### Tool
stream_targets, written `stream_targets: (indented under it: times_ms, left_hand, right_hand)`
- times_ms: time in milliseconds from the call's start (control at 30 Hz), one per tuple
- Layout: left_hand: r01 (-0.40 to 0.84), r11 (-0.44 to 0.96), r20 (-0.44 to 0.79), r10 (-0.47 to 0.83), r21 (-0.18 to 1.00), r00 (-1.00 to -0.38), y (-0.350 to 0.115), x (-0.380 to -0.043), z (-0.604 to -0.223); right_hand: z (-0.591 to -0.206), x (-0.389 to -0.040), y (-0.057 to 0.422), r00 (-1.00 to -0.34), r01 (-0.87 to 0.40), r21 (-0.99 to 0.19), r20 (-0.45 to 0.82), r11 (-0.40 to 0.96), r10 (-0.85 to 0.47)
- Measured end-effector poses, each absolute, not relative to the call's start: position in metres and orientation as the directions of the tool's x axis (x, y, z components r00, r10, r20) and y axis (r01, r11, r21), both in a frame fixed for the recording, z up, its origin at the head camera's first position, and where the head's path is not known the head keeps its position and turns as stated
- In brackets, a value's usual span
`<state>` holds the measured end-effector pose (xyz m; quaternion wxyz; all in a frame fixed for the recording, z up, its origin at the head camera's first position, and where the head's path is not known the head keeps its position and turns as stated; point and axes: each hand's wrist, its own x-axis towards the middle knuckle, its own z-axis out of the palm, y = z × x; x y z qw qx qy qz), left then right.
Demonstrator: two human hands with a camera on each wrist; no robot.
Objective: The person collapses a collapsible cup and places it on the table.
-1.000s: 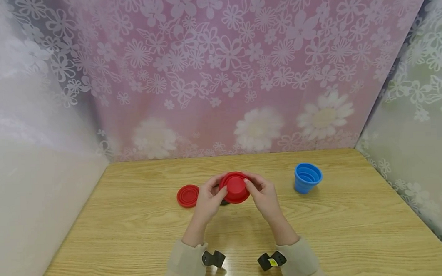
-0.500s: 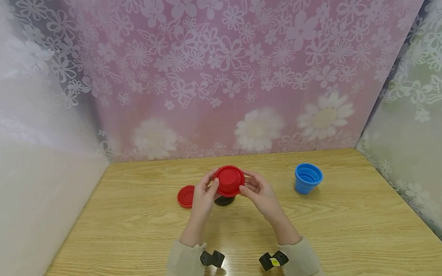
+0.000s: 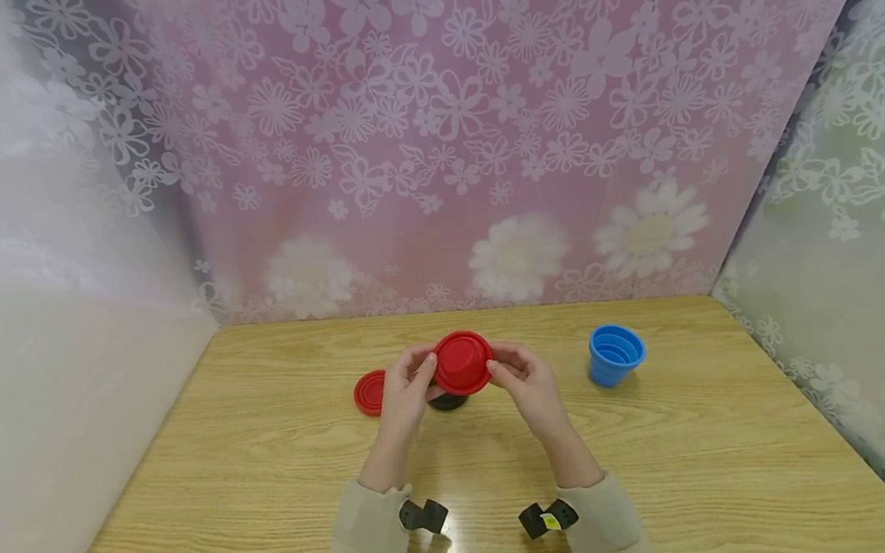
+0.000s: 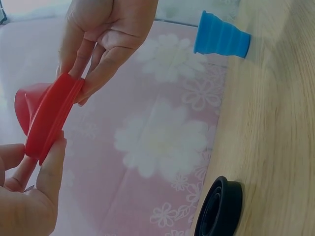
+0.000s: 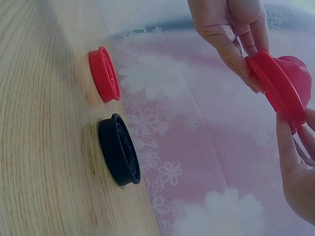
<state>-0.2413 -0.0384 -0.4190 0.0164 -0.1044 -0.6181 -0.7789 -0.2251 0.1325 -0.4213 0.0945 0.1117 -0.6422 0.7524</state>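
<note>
Above the table, both hands hold a red collapsible cup (image 3: 463,362), partly folded, with its round centre bulging out beyond the rim. My left hand (image 3: 405,389) pinches the left edge between thumb and fingers. On the opposite edge, my right hand (image 3: 527,386) grips the rim the same way. In the left wrist view the red cup (image 4: 49,115) is seen side-on, its bulge dented. Below the hands lies a flat black collapsed cup (image 5: 119,150), mostly hidden in the head view. A second red collapsed cup (image 5: 104,74) lies to its left, flat on the table.
A blue collapsible cup (image 3: 616,355) stands extended and upright at the right of the wooden table (image 3: 685,456). Flower-patterned cloth walls (image 3: 443,143) rise behind the table and at both sides.
The held red cup has risen slightly and tilted, and its centre bulge looks different. Both hands have shifted their grip along the rim. The cups on the table stay put.
</note>
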Motion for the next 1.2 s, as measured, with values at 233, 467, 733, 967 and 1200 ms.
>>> stream_targets:
  times_ms: [233, 467, 733, 967, 1200]
  left_hand:
    - [0.137, -0.207, 0.158, 0.091, 0.969, -0.983, -0.038, -0.246, -0.423]
    - [0.093, -0.19, 0.126, 0.169, 0.977, -0.977, -0.039, -0.245, -0.422]
    - [0.109, -0.153, 0.139, 0.206, 0.982, -0.969, -0.039, -0.236, -0.409]
    - [0.093, -0.254, 0.149, 0.213, 0.963, -0.965, -0.039, -0.24, -0.415]
    - [0.125, -0.232, 0.174, 0.202, 0.965, -0.964, -0.04, -0.243, -0.422]
  right_hand:
    - [-0.42, -0.227, 0.134, -0.966, -0.246, -0.966, 0.237, -0.083, 0.107]
    - [-0.422, -0.229, 0.135, -0.961, -0.253, -0.963, 0.239, -0.091, 0.141]
    - [-0.424, -0.228, 0.134, -0.952, -0.286, -0.952, 0.27, -0.106, 0.142]
    - [-0.422, -0.228, 0.133, -0.956, -0.282, -0.953, 0.27, -0.109, 0.112]
    - [-0.42, -0.225, 0.13, -0.972, -0.235, -0.963, 0.236, -0.134, 0.013]
